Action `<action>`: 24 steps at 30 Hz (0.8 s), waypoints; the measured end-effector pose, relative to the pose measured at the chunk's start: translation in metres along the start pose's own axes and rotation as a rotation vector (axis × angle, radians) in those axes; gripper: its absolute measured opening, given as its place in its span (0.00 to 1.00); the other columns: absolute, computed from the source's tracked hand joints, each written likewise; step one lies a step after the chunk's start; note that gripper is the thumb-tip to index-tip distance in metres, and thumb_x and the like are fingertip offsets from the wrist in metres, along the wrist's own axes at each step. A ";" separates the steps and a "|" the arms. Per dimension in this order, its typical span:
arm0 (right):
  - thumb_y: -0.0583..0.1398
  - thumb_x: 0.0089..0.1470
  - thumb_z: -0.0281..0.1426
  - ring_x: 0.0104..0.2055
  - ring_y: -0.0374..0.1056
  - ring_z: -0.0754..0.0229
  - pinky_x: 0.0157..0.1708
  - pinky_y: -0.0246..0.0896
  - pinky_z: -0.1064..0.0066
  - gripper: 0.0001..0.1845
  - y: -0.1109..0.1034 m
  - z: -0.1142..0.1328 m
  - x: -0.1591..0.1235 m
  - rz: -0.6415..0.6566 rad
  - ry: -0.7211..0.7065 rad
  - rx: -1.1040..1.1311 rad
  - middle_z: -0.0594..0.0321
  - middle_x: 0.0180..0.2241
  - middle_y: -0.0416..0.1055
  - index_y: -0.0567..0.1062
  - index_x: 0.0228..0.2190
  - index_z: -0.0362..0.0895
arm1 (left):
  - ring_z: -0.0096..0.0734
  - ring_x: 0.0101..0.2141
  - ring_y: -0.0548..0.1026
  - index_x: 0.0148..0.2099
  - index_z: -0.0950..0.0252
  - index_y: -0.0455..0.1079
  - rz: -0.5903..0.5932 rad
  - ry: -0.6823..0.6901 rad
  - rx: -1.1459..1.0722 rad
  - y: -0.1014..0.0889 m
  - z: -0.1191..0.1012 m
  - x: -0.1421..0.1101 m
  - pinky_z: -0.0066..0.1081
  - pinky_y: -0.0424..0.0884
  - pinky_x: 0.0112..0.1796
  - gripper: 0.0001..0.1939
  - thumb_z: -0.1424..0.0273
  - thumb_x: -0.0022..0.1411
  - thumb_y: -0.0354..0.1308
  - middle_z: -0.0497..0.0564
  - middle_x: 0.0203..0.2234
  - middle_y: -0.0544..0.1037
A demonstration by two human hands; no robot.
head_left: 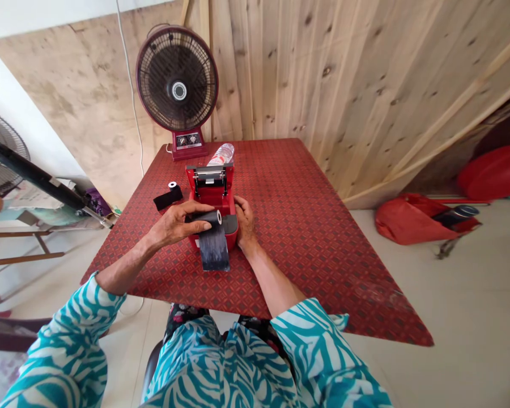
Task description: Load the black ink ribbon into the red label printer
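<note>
The left hand was clamped on a black ribbon roll, its tail hanging, just above the red printer mid-counter; the right hand gripped the printer's side. Loading seemed underway; seating the roll demands careful alignment.

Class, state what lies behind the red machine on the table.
A clear plastic bottle lies behind the red machine, with a fan further back. The bottle's lower part is hidden.

A maroon fan stands behind a water bottle (lying down).
</note>
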State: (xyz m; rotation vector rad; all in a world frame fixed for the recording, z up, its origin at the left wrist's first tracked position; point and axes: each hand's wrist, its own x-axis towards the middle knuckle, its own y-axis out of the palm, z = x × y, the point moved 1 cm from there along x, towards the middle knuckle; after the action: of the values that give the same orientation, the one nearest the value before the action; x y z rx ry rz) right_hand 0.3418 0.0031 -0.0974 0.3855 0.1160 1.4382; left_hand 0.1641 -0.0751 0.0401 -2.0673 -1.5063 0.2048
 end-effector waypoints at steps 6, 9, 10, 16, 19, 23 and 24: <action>0.58 0.52 0.41 0.53 0.71 0.53 0.58 0.65 0.53 0.18 0.000 -0.002 0.001 -0.012 -0.003 -0.007 0.60 0.46 0.79 0.78 0.43 0.49 | 0.41 0.46 0.79 0.51 0.61 0.80 -0.011 -0.006 0.002 0.000 0.001 0.000 0.38 0.74 0.50 0.21 0.59 0.57 0.70 0.55 0.46 0.83; 0.58 0.53 0.41 0.53 0.71 0.53 0.57 0.65 0.54 0.18 0.000 -0.003 0.001 -0.013 -0.013 -0.013 0.60 0.47 0.79 0.78 0.43 0.49 | 0.41 0.46 0.79 0.51 0.62 0.80 -0.010 -0.012 -0.003 0.001 0.002 -0.001 0.38 0.74 0.50 0.22 0.58 0.57 0.70 0.55 0.45 0.83; 0.58 0.53 0.41 0.52 0.71 0.53 0.57 0.66 0.54 0.18 0.000 -0.003 0.002 -0.012 -0.015 -0.016 0.60 0.47 0.79 0.78 0.43 0.49 | 0.41 0.46 0.79 0.52 0.62 0.80 -0.008 -0.015 0.001 0.001 0.002 -0.001 0.38 0.74 0.50 0.22 0.58 0.57 0.70 0.55 0.45 0.83; 0.58 0.55 0.42 0.53 0.71 0.54 0.55 0.68 0.56 0.18 -0.001 -0.003 0.001 0.004 -0.023 -0.028 0.60 0.46 0.80 0.78 0.44 0.50 | 0.41 0.46 0.79 0.51 0.62 0.80 -0.028 -0.023 0.041 0.000 0.003 -0.002 0.39 0.73 0.51 0.22 0.57 0.57 0.69 0.55 0.45 0.82; 0.59 0.55 0.42 0.53 0.71 0.54 0.55 0.68 0.56 0.18 -0.001 -0.002 0.001 0.000 -0.023 -0.027 0.61 0.46 0.80 0.78 0.44 0.50 | 0.40 0.46 0.79 0.51 0.62 0.79 -0.029 -0.029 0.040 0.001 0.003 -0.002 0.38 0.73 0.50 0.22 0.57 0.57 0.69 0.54 0.45 0.82; 0.59 0.55 0.42 0.53 0.71 0.54 0.56 0.68 0.55 0.18 -0.001 -0.003 0.000 -0.008 -0.024 -0.022 0.61 0.46 0.80 0.78 0.44 0.50 | 0.40 0.45 0.79 0.52 0.62 0.80 -0.017 -0.027 0.027 0.001 0.003 -0.002 0.37 0.73 0.48 0.22 0.58 0.57 0.69 0.54 0.45 0.82; 0.58 0.55 0.42 0.53 0.71 0.54 0.55 0.68 0.55 0.18 -0.001 -0.003 0.000 -0.009 -0.024 -0.022 0.61 0.46 0.80 0.78 0.44 0.50 | 0.39 0.45 0.79 0.52 0.62 0.80 -0.018 -0.026 0.025 0.001 0.003 -0.002 0.36 0.73 0.47 0.22 0.58 0.57 0.69 0.54 0.45 0.82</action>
State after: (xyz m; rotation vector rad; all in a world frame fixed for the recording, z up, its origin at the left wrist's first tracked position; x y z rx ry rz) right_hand 0.3417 0.0040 -0.1000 0.3838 0.0829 1.4249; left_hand 0.1627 -0.0761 0.0366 -2.0377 -1.5297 0.2436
